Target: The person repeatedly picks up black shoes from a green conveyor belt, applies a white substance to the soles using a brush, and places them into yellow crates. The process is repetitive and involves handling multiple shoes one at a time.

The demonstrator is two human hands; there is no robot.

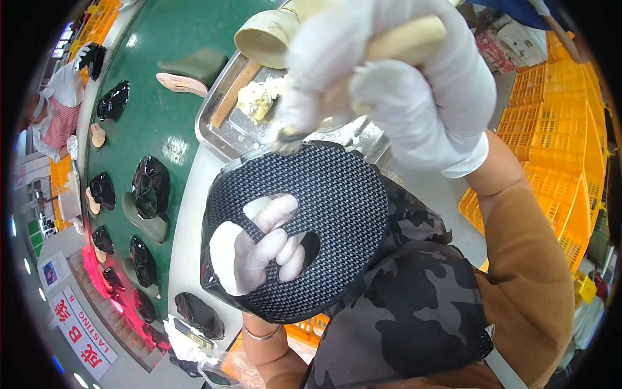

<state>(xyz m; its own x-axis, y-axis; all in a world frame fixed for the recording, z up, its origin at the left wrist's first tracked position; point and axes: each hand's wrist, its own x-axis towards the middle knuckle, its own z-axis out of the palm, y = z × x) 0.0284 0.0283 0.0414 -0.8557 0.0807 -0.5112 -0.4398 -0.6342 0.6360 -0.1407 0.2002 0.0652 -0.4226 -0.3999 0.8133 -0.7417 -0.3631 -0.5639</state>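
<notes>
My left hand (269,249), in a white glove, comes from below with its fingers wrapped round a strip between the openings of a black shoe upper (343,214). The upper's black-and-grey woven lining faces up, and glossy black shows along its edge. In my right hand (421,104), also gloved in white, a brush with a pale wooden handle (408,39) is gripped. Its dark bristles (287,141) are at the upper's far rim; blur hides whether they touch. Just beyond lies a metal tray (214,133) with a cream lump of paste (256,100) and a wooden stick (227,97).
A cream bowl (264,39) rests tilted at the tray's far side. Along a green conveyor (188,26) at left stand glossy black uppers (150,188), green lasts (194,63) and beige insoles (181,84). Yellow crates (551,168) are stacked at right. Another person (61,110) is far left.
</notes>
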